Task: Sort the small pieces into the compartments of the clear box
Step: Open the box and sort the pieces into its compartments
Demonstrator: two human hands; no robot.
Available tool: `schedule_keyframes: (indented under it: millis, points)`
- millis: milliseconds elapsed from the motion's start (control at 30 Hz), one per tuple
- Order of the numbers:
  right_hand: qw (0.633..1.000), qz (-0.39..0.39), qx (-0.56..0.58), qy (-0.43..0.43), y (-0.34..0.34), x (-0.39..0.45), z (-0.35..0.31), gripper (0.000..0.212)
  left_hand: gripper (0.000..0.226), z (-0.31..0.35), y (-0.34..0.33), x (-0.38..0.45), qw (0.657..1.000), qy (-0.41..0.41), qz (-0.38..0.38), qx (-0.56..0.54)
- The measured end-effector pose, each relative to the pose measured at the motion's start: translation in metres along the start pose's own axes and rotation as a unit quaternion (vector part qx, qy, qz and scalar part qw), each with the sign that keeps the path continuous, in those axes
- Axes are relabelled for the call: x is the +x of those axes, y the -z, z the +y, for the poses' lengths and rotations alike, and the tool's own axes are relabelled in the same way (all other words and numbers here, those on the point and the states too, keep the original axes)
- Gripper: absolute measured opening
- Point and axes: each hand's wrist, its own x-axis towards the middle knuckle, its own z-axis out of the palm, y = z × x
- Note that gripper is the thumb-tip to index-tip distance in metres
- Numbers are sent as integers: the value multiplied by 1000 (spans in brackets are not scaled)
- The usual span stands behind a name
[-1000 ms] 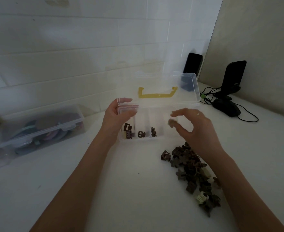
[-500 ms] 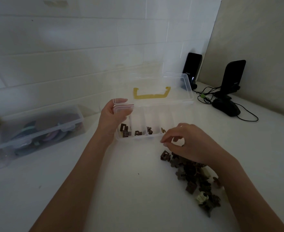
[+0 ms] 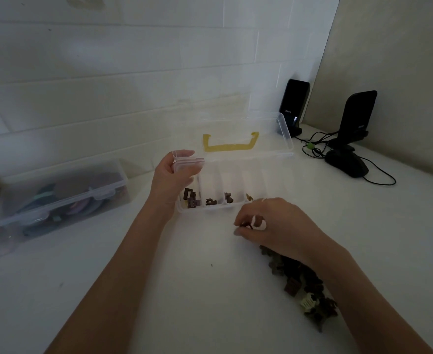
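Observation:
The clear box (image 3: 235,209) lies open on the white table, its lid with a yellow handle (image 3: 229,144) tipped back. Small brown pieces (image 3: 191,199) sit in its front compartments, several in the leftmost, one or two in each of the others. My left hand (image 3: 177,175) grips the box's left corner, thumb over the rim. In front of the box my right hand (image 3: 266,223) is down on the table, its fingertips pinching a small dark piece (image 3: 243,226). A pile of brown pieces (image 3: 302,284) with one cream piece lies under and behind that wrist.
A closed clear storage box (image 3: 64,195) with coloured items stands at the left by the tiled wall. Two black speakers (image 3: 293,106) and a black mouse (image 3: 347,163) with cables occupy the back right corner.
My right hand dropped a piece into the box, came down to the table in front of it, and now pinches a piece at the pile's near end. The left hand kept its grip.

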Motion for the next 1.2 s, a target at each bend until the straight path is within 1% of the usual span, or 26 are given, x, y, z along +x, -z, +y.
schedule_keyframes:
  millis: [67, 133, 200, 300, 400, 467, 533, 633, 733, 833, 933, 1000, 1133, 1200]
  points:
    - [996, 22, 89, 18, 1, 1, -7, 7, 33, -1, 0, 0, 1000, 1, 1, -1]
    - [983, 59, 171, 39, 1, 6, -18, 8, 29, -2, 0, 1, 1000, 5, 8, -2]
    - [972, 95, 206, 59, 1, 15, -31, 10, 21, -3, -1, 2, 1000, 10, 13, -7]
    - [971, 137, 174, 89, -3, 33, -50, 10, 7, -2, 0, 1, 1000, 1, 12, -19]
    - [976, 186, 63, 90, -10, 49, -58, 12, 23, -1, -1, -2, 1000, 4, 17, -26]
    - [979, 183, 34, 85, -13, 53, -54, 12, 23, -1, -1, -3, 999, 5, 22, -25]
    - [979, 180, 64, 65, -11, 48, -43, 10, 20, -2, -1, -2, 999, 13, 27, -24]
    - [971, 188, 143, 20, 5, 32, -19, 7, 18, -2, -2, -1, 998, 22, 37, -35]
    - [962, 193, 193, -24, 28, 13, 9, 9, 14, -3, -3, 1, 998, 29, 26, -43]
    - [959, 175, 216, -63, 41, -4, 37, 8, 1, -3, -2, 1, 998, 36, 9, -51]
    - [957, 145, 227, -107, 41, -16, 59, 6, 16, -3, 0, 0, 999, 28, -10, -41]
    - [965, 92, 205, -137, 39, -20, 70, 6, 18, -3, 0, 0, 999, 27, -14, -40]
    - [975, -26, 151, -161, 33, -24, 82, 14, 9, -7, 1, 1, 999, 21, -14, -40]
    - [976, -52, 140, -158, 30, -25, 81, 18, 9, -7, 1, 1, 999, 21, -15, -42]
